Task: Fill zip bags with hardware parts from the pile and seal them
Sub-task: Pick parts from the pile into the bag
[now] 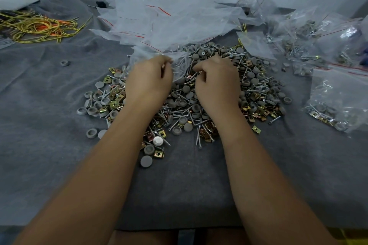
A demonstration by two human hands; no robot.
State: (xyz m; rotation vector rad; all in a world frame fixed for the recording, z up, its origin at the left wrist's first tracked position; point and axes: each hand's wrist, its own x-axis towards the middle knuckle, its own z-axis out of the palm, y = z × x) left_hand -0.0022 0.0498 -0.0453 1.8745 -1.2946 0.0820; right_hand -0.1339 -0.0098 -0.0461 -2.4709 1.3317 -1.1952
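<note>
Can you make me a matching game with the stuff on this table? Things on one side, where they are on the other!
Things:
1. rubber bands
2. empty zip bags
3. filled bag
4. hardware pile

Places:
A. under the hands
B. far left
C. right edge
D. behind the pile

Pairs: 1-B, 2-D, 3-C, 4-A

Tabletop (49,145): grey felt-like cloth, matt, faintly creased. Screws (199,139): bright silvery metal, shiny. Clips (113,104): brassy yellow metal with an iridescent sheen. Caps (146,161): grey plastic, matt, smooth. Bags (169,24): thin clear plastic film, glossy, crinkled, with red strips. Cords (39,28): yellow and orange, smooth.
</note>
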